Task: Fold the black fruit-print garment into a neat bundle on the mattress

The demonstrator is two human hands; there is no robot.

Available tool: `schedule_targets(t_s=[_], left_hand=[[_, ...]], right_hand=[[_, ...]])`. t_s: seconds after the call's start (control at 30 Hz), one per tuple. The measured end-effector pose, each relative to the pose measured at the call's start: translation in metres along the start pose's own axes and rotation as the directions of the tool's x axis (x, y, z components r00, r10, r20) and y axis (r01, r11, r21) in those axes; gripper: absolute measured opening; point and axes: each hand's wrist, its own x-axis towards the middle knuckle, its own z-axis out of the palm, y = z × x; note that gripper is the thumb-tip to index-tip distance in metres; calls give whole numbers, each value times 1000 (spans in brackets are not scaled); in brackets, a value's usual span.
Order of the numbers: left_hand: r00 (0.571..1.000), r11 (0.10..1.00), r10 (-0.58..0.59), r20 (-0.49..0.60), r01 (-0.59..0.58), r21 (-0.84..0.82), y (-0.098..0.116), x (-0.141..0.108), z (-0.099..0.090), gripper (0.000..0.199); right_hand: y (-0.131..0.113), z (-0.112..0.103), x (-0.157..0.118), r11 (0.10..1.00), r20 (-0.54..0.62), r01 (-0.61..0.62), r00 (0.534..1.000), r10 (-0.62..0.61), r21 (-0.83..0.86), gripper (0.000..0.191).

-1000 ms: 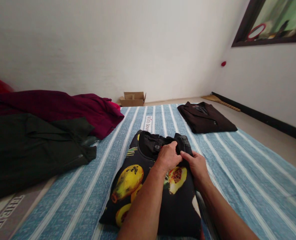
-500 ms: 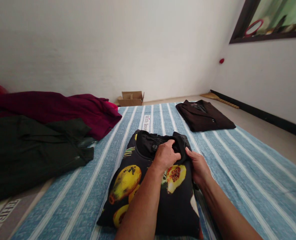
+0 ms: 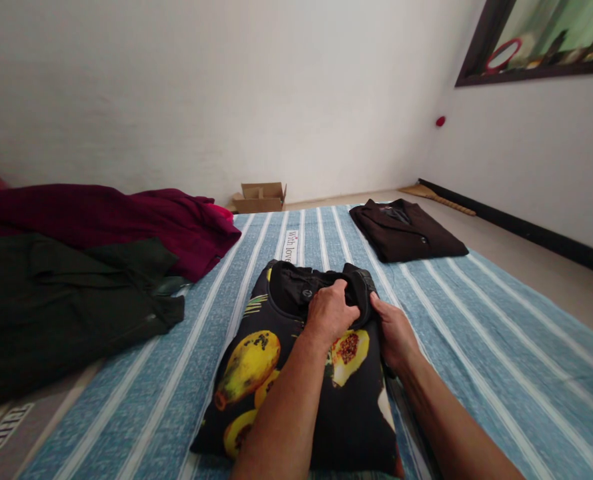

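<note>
A black garment with yellow papaya prints [image 3: 346,413] lies folded in front of me on a blue striped sheet [image 3: 476,333]. Its round neck opening faces away from me, and a dark inner layer with a round button shows inside it. My left hand [image 3: 332,312] rests at the neck opening with thumb and fingers curled on the black collar. My right hand [image 3: 396,332] grips the right edge of the collar, thumb on top and fingers hidden beneath or behind the cloth.
A folded dark brown garment [image 3: 411,233] lies at the far right of the sheet. Dark green [image 3: 76,300] and maroon garments [image 3: 176,220] are heaped on the left. Beyond the sheet stand a cardboard box [image 3: 262,198] and, by the wall, a straw broom [image 3: 436,198].
Both hands stay at the collar with almost no movement. The whole view has shifted slightly, so everything appears a little further left.
</note>
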Motion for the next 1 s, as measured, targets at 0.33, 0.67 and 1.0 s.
schedule_targets(t_s=[0.33, 0.67, 1.0], left_hand=[[999, 978, 43, -6, -43, -202, -7, 4, 4, 24], [998, 958, 11, -65, -29, -285, -10, 9, 0, 16], [999, 872, 35, 37, -13, -489, -11, 5, -2, 19]], right_hand=[[1, -4, 5, 1000, 14, -18, 1000, 18, -18, 34], [-9, -3, -4, 998, 75, 19, 997, -14, -66, 27], [-7, -2, -5, 999, 23, 33, 999, -33, -17, 23]])
